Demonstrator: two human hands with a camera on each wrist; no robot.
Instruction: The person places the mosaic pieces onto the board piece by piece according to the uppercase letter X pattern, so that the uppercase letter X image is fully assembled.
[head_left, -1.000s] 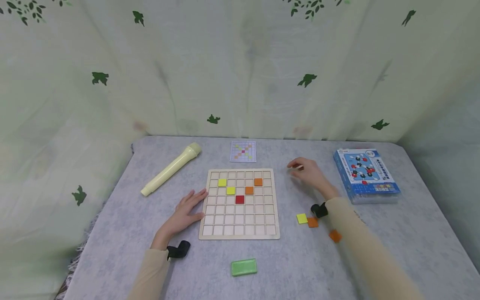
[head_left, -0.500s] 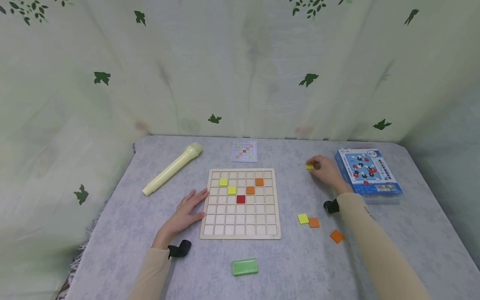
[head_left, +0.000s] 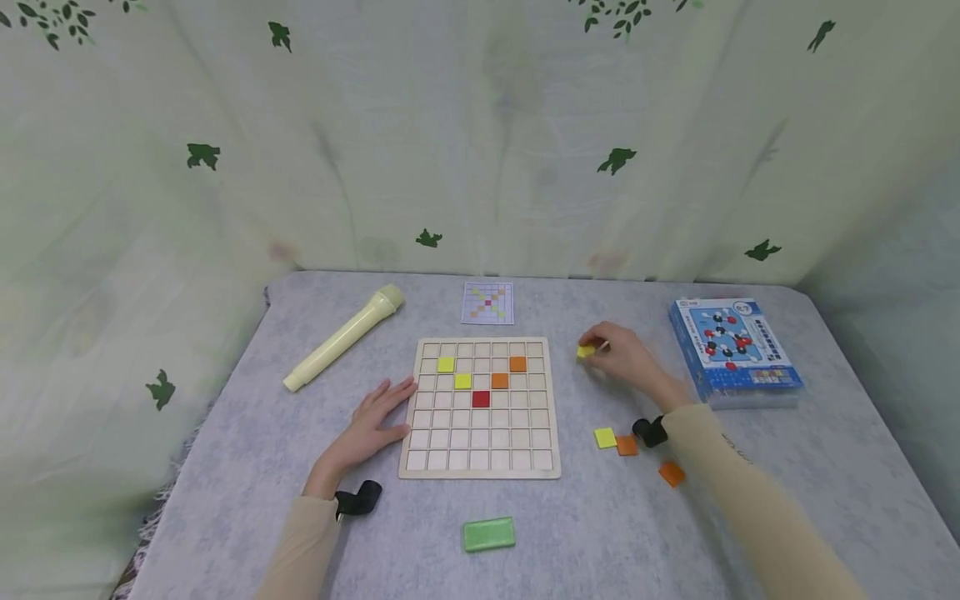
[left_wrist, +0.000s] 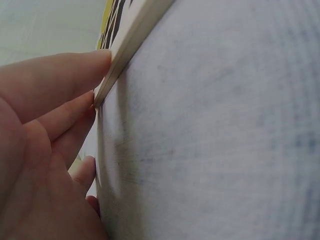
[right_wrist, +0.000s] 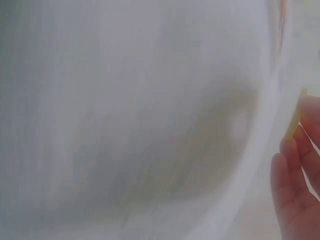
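Observation:
A yellow square tile [head_left: 585,352] is pinched between the thumb and fingers of my right hand [head_left: 621,357], held just right of the wooden grid board [head_left: 480,474]. In the right wrist view the tile [right_wrist: 296,116] shows edge-on between the fingertips. My left hand [head_left: 369,427] rests at the board's left edge with fingers spread, and the left wrist view has its fingertips touching the board's side [left_wrist: 131,45]. On the board lie two yellow tiles [head_left: 446,364], two orange tiles [head_left: 517,364] and a red tile [head_left: 481,399], together forming a V.
Right of the board lie a loose yellow tile [head_left: 605,437] and two orange tiles [head_left: 671,474]. A pattern card [head_left: 487,303] sits behind the board. Around it are a pale yellow tube [head_left: 343,337], a blue box [head_left: 735,350] and a green block [head_left: 489,534].
My right hand, without a visible tile at first, moved right to near the blue box, where a yellow tile showed in its fingers, then came back left with it. The left hand stayed put.

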